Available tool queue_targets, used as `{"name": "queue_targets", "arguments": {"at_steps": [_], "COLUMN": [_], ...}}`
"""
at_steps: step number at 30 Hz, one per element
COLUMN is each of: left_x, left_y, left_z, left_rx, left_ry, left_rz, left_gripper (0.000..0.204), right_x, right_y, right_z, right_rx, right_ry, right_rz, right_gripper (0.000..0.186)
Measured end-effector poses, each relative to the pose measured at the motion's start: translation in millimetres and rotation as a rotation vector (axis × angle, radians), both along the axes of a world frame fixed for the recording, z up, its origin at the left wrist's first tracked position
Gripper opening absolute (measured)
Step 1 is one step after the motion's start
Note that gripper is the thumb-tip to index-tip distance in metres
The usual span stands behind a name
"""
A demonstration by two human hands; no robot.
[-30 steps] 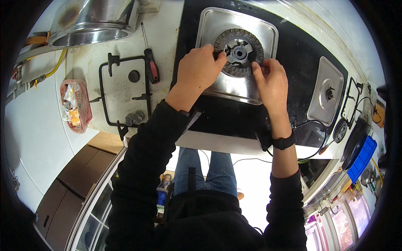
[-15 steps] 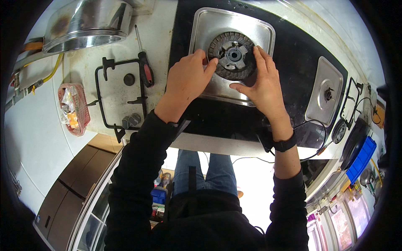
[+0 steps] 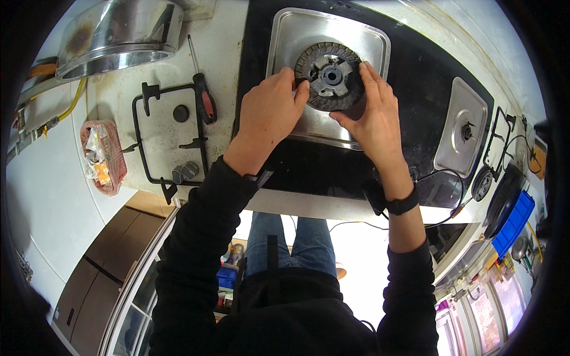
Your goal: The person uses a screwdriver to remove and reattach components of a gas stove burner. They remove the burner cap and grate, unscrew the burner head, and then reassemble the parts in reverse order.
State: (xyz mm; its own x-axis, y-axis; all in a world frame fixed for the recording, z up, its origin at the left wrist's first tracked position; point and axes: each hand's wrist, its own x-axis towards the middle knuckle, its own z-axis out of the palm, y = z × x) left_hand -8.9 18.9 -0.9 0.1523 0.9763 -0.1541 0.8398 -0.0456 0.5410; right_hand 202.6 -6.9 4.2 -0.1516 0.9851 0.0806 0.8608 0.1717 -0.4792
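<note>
A round dark burner ring with a ridged rim and metal centre [image 3: 320, 51] sits on the square steel drip tray [image 3: 368, 41] in the black cooktop [image 3: 314, 169]. My left hand [image 3: 267, 113] grips the ring's left side with curled fingers, thumb at the rim. My right hand [image 3: 374, 124] curves round the right side, fingers up along the rim and thumb at its lower edge.
A steel pot [image 3: 119, 32], screwdriver [image 3: 206, 101], black pan support [image 3: 133, 115] and pink basket [image 3: 119, 157] are on the left. At right are a second steel tray [image 3: 451, 148], another grate [image 3: 496, 142], a small burner part [image 3: 481, 184], cables and a blue plastic item [image 3: 507, 228].
The ring and both hands have shifted slightly left. My right hand's fingers have moved up along the rim, and its thumb has dropped from the right side to the lower edge.
</note>
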Motion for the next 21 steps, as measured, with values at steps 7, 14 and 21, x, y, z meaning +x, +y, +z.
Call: {"name": "queue_targets", "arguments": {"at_steps": [7,14,21], "left_x": [-2.0,3.1,-1.3], "left_y": [1.1,2.8,-9.1], "left_z": [3.9,4.4,14.4], "left_rx": [-0.028,-0.111,-0.163], "left_ry": [-0.006,0.000,0.009], "left_rz": [0.051,0.033,0.033], "left_gripper": [0.029,0.028,0.033], "right_x": [1.8,2.6,2.9], "right_y": [3.9,1.3,-7.0], "right_z": [0.5,1.3,0.4], "right_rx": [0.035,0.035,0.071], "right_ry": [0.024,-0.046,0.016], "right_rz": [0.046,0.060,0.094], "right_gripper": [0.102,0.098,0.093]}}
